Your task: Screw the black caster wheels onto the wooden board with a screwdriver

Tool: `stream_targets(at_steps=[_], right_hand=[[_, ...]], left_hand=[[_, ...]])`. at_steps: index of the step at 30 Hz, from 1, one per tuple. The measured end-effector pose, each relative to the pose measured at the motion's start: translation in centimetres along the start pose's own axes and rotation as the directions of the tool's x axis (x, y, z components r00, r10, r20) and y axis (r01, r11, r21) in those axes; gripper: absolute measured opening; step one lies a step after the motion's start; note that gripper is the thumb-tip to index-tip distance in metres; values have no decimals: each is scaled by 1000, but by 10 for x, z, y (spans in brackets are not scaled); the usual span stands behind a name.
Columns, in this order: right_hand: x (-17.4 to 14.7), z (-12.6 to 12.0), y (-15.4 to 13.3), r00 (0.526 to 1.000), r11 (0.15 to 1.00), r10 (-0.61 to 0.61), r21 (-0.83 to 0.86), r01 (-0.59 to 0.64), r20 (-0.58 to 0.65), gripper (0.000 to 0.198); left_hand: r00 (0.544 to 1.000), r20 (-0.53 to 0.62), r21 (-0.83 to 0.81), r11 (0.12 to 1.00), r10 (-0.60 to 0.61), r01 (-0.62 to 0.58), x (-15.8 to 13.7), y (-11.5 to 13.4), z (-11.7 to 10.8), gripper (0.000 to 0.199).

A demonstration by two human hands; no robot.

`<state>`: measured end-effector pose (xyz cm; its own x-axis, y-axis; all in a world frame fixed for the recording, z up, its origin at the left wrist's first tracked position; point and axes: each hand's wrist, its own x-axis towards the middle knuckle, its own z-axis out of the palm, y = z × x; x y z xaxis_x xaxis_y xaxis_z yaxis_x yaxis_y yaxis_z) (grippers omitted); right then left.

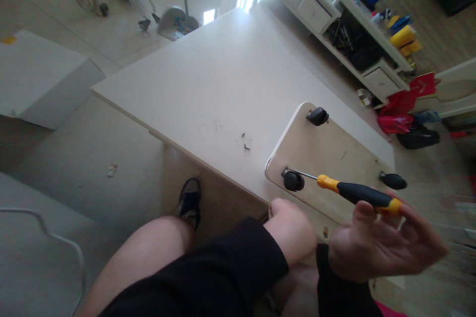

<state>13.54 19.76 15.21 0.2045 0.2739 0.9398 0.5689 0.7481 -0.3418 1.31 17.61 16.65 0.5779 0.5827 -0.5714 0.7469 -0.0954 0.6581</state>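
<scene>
My right hand grips the end of a yellow and black screwdriver between thumb and fingertips. The screwdriver's shaft points left, its tip at the mounting of the nearest black caster. That caster sits at a corner of a pale rounded board, which lies on the white table with its wheels up. Two more casters show on it, one at the far corner and one at the right. My left hand is closed at the table's near edge, below the board; its fingers are mostly hidden.
Several small dark screws lie on the white table. A white box stands on the floor at left, and a dustpan behind the table. A white cabinet with tools on it runs along the right.
</scene>
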Motion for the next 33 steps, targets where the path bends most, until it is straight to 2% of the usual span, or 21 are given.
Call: stream_targets(at_steps=[1, 3, 5, 7, 10, 12, 14, 16, 19, 22, 26, 31, 33], right_hand=[[0, -2, 0, 1000, 1000, -5, -14, 5, 13, 63], [1, -2, -3, 998, 997, 58, -49, -58, 2, 56], [2, 2, -7, 988, 985, 153, -79, -154, -21, 47], [3, 9, -8, 980, 977, 196, -81, -197, -23, 47], [7, 16, -1, 986, 982, 169, -88, -168, 4, 44], [10, 18, 5, 988, 984, 151, -96, -147, 35, 44], [12, 20, 8, 990, 990, 112, -89, -105, 81, 52], [12, 22, 6, 988, 992, 111, -76, -104, 105, 53], [11, 28, -3, 977, 987, 163, -39, -159, 140, 44], [10, 33, -14, 959, 979, 203, -16, -204, 198, 39], [13, 37, -20, 927, 968, 246, -35, -247, 283, 44], [17, 35, -13, 947, 980, 198, -76, -184, 252, 49], [19, 34, -10, 943, 974, 222, -111, -200, 248, 48]], left_hand=[[1000, -8, 7, 1000, 1, -1, -5, -12, -22, 27], [990, -132, -49, 998, -48, 42, -13, -36, -60, 34], [955, -283, -122, 991, -87, 54, -14, -57, -83, 32], [896, -442, -151, 987, -25, -47, -9, -71, -92, 34], [827, -547, -161, 954, 127, -253, 4, -78, -92, 37], [801, -559, -150, 924, 215, -353, 11, -75, -91, 39], [788, -547, -131, 901, 282, -414, 16, -70, -91, 41], [792, -514, -104, 892, 330, -439, 18, -66, -93, 39], [795, -477, -56, 889, 376, -454, 22, -65, -96, 28], [768, -500, -45, 874, 400, -484, 28, -67, -96, 20], [730, -559, -58, 859, 394, -508, 38, -68, -95, 19], [716, -582, -43, 864, 386, -502, 42, -65, -94, 20], [696, -598, -15, 863, 397, -505, 38, -65, -95, 20]])
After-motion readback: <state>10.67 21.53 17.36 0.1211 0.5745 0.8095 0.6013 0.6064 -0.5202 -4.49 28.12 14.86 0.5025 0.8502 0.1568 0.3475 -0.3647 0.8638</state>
